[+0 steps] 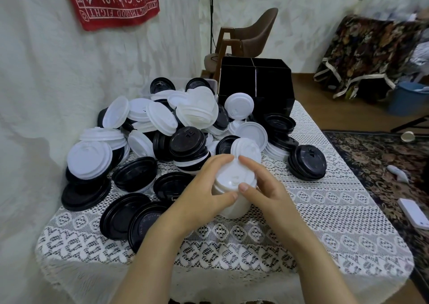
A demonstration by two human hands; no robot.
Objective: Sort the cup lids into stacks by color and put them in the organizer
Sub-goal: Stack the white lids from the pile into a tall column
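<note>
A stack of white lids (233, 188) stands just above the lace tablecloth near the table's middle. My left hand (204, 187) grips it from the left, thumb against its front. My right hand (263, 186) holds it from the right, with fingers curled over the top lid. Behind them lies a big mixed heap of white lids (160, 118) and black lids (186, 141). More black lids (125, 215) lie flat at the front left. The black organizer (255, 83) with its divided compartments stands at the table's far right corner.
A short stack of black lids (306, 162) sits near the table's right edge (362, 183). A white wall runs close along the left. A brown chair (253, 34) stands behind the organizer. Patterned carpet, a white device (413, 213) and a blue bucket (406, 98) are on the floor to the right.
</note>
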